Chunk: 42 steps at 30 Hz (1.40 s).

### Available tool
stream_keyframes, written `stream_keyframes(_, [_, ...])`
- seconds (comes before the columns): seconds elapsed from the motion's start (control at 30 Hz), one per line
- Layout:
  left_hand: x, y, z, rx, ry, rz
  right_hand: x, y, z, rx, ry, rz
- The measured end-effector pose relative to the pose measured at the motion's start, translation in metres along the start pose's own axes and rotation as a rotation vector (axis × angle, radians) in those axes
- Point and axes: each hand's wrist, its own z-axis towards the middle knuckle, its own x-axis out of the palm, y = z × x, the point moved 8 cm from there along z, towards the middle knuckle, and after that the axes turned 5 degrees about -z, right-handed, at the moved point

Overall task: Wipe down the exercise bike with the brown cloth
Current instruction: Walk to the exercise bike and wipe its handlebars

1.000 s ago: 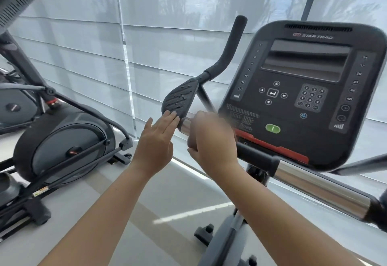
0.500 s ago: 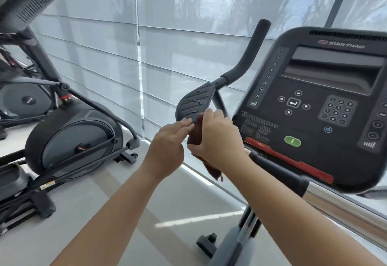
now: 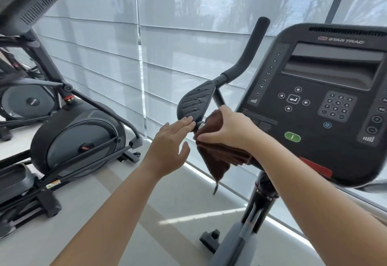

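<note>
While left hand [image 3: 167, 150] spreads flat, right hand [image 3: 228, 129] clutches brown cloth [image 3: 217, 161], which drapes below.

Open air is found below and to the left of the left hand [image 3: 169, 142], down to the floor [image 3: 94, 213]; the elliptical [image 3: 79, 138] stands well off on that side. Just above its fingertips the way is blocked by the pad [image 3: 195, 101]. The right hand [image 3: 228, 127] is hemmed in by the console [image 3: 326, 102] on its right and the bar [image 3: 245, 56] above. Beneath it, room is taken by the hanging cloth [image 3: 219, 157] and the post [image 3: 259, 198].
</note>
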Motion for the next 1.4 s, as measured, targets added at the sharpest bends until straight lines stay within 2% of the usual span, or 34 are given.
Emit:
stream_keyframes(0.03, [0.000, 0.000, 0.000, -0.010, 0.008, 0.001, -0.004, -0.009, 0.001, 0.059, 0.052, 0.105])
stream_keyframes(0.07, [0.001, 0.000, -0.001, -0.022, 0.014, 0.003, -0.004, -0.013, -0.003, 0.080, 0.044, 0.098])
stream_keyframes(0.1, [0.001, -0.001, -0.001, -0.033, 0.017, 0.008, -0.005, -0.013, -0.012, 0.057, -0.061, -0.022])
stream_keyframes(0.17, [0.002, -0.005, -0.001, -0.052, 0.021, 0.025, -0.002, 0.006, -0.037, -0.116, -0.395, -0.375])
stream_keyframes(0.2, [0.003, -0.007, -0.001, -0.059, 0.026, 0.041, 0.001, 0.016, -0.047, -0.182, -0.497, -0.464])
stream_keyframes(0.23, [0.003, -0.010, -0.001, -0.060, 0.034, 0.065, 0.001, 0.018, -0.046, -0.195, -0.469, -0.489])
stream_keyframes(0.27, [0.004, -0.012, -0.001, -0.059, 0.042, 0.092, -0.003, 0.011, -0.038, -0.161, -0.338, -0.408])
stream_keyframes(0.33, [0.003, -0.017, -0.002, -0.063, 0.054, 0.140, -0.010, -0.015, -0.022, 0.023, 0.049, -0.048])
stream_keyframes(0.37, [0.003, -0.019, -0.003, -0.069, 0.055, 0.146, -0.015, -0.025, -0.021, 0.090, 0.119, 0.117])
stream_keyframes(0.4, [0.002, -0.021, -0.004, -0.074, 0.054, 0.140, -0.016, -0.031, -0.024, 0.109, 0.120, 0.191])
stream_keyframes(0.43, [0.003, -0.024, -0.005, -0.072, 0.055, 0.131, -0.016, -0.032, -0.030, 0.099, 0.049, 0.154])
stream_keyframes(0.5, [0.005, -0.033, -0.009, -0.045, 0.054, 0.119, -0.015, -0.022, -0.056, -0.039, -0.327, -0.255])
stream_keyframes(0.53, [0.006, -0.038, -0.010, -0.021, 0.049, 0.115, -0.008, -0.014, -0.071, -0.099, -0.463, -0.430])
stream_keyframes(0.57, [0.007, -0.045, -0.011, 0.005, 0.047, 0.109, -0.003, -0.008, -0.082, -0.127, -0.518, -0.538])
stream_keyframes(0.63, [0.008, -0.057, -0.012, 0.052, 0.043, 0.093, -0.010, -0.007, -0.088, -0.157, -0.504, -0.570])
stream_keyframes(0.73, [0.005, -0.077, -0.013, 0.123, 0.011, 0.082, -0.030, -0.025, -0.090, -0.112, -0.290, -0.362])
stream_keyframes(0.77, [0.004, -0.083, -0.013, 0.142, 0.000, 0.080, -0.037, -0.028, -0.098, -0.132, -0.292, -0.295])
stream_keyframes(0.9, [0.009, -0.112, -0.008, 0.234, -0.008, 0.024, -0.086, -0.034, -0.151, -0.194, -0.474, -0.180])
stream_keyframes(1.0, [0.024, -0.136, -0.001, 0.271, 0.052, -0.027, -0.106, -0.053, -0.180, -0.170, -0.445, -0.205])
stream_keyframes(1.13, [0.048, -0.168, 0.003, 0.302, 0.120, -0.092, -0.079, -0.091, -0.193, -0.042, -0.228, -0.361])
stream_keyframes(1.23, [0.057, -0.183, -0.001, 0.335, 0.094, -0.093, -0.069, -0.103, -0.199, 0.018, -0.367, -0.391])
stream_keyframes(1.33, [0.055, -0.186, -0.002, 0.339, 0.046, -0.125, -0.054, -0.089, -0.213, 0.023, -0.652, -0.673])
stream_keyframes(1.37, [0.054, -0.186, -0.001, 0.339, 0.036, -0.132, -0.049, -0.084, -0.217, -0.008, -0.707, -0.748])
stream_keyframes(1.4, [0.054, -0.185, 0.000, 0.335, 0.033, -0.138, -0.050, -0.083, -0.216, -0.042, -0.672, -0.742])
